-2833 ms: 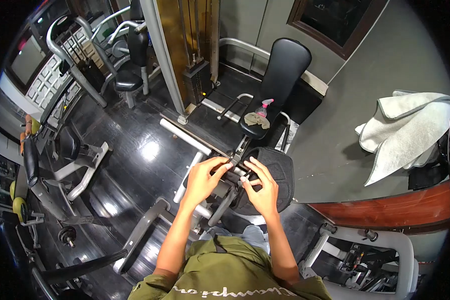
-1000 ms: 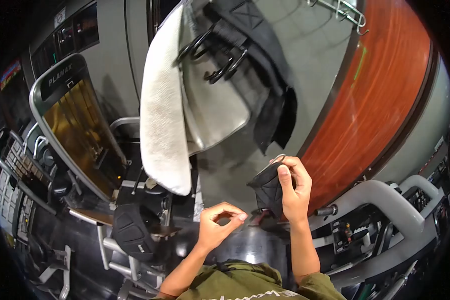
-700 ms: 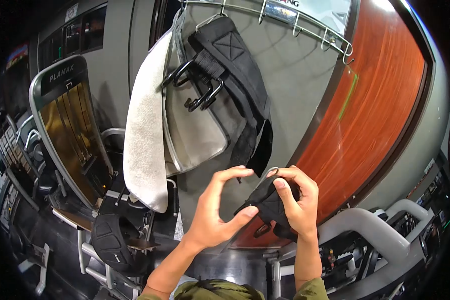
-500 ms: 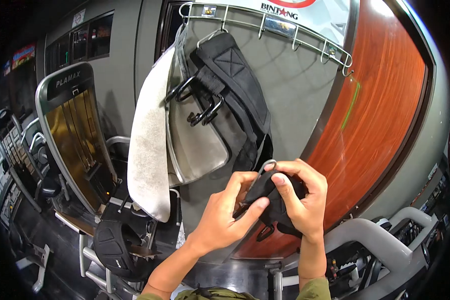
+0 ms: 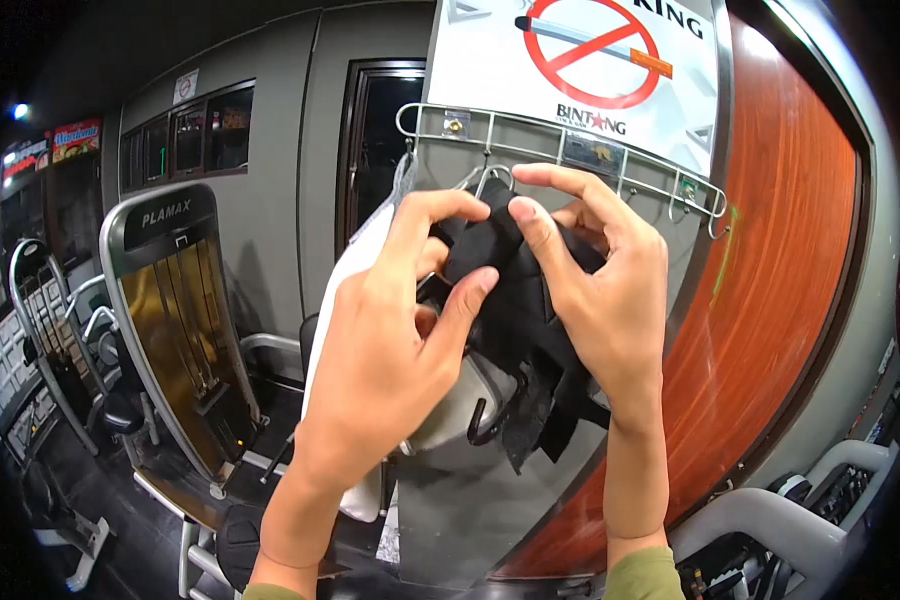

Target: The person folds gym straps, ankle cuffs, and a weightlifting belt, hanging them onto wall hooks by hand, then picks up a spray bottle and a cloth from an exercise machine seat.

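A black padded strap (image 5: pixel 485 245) with a metal ring (image 5: pixel 497 178) at its top is held up between my hands. My left hand (image 5: pixel 375 345) pinches its left side with thumb and fingers. On the other side, my right hand (image 5: pixel 615 300) grips it, thumb in front and index finger up by the ring. Just behind is the wall-mounted wire hook rack (image 5: pixel 540 137). The ring sits close to one of the rack's hooks; whether it is on the hook I cannot tell. More black straps and a black hook (image 5: pixel 480 425) hang below, partly hidden by my hands.
A white pad (image 5: pixel 345 275) hangs at the left of the rack. A no-smoking sign (image 5: pixel 595 60) is above it. To the left stands a PLAMAX weight machine (image 5: pixel 170 320); a brown wood panel (image 5: pixel 770 250) is on the right, with grey machine frame (image 5: pixel 780 520) below.
Both hands have risen with the black strap from below the hanging gear to the rack's hooks. The view has tilted up, showing more of the sign.
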`<state>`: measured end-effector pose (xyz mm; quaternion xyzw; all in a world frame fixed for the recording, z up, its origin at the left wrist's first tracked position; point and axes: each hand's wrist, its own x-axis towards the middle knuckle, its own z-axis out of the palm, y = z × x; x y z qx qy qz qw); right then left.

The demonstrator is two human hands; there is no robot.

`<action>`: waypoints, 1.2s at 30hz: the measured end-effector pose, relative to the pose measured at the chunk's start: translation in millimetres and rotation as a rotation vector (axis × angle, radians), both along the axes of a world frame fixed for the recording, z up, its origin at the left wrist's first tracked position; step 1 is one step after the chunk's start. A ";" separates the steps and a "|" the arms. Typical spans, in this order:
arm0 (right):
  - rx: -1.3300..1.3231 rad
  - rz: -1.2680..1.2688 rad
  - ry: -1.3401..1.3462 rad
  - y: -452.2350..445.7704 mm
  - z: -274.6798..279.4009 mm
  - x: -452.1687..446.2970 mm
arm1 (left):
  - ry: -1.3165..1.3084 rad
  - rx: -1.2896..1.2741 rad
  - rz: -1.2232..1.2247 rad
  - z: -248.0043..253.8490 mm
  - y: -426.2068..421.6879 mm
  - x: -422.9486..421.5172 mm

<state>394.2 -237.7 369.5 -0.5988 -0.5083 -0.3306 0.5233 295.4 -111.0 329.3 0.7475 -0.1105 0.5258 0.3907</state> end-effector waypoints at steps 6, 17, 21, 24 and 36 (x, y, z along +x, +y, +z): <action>0.103 -0.213 -0.136 28.4 12.5 21.6 | 0.015 0.062 -0.002 25.0 27.2 22.5; 0.138 -0.239 -0.148 46.9 0.7 49.5 | 0.040 0.098 0.057 21.0 46.6 47.6; 0.138 -0.279 -0.123 47.6 -5.8 49.4 | -0.088 0.200 0.197 13.6 53.4 55.8; 0.146 -0.289 -0.146 45.4 -10.6 48.6 | -0.124 0.204 0.232 7.9 54.2 59.0; 0.083 -0.341 -0.247 31.3 -34.0 40.1 | -0.129 0.216 0.335 2.1 46.2 47.6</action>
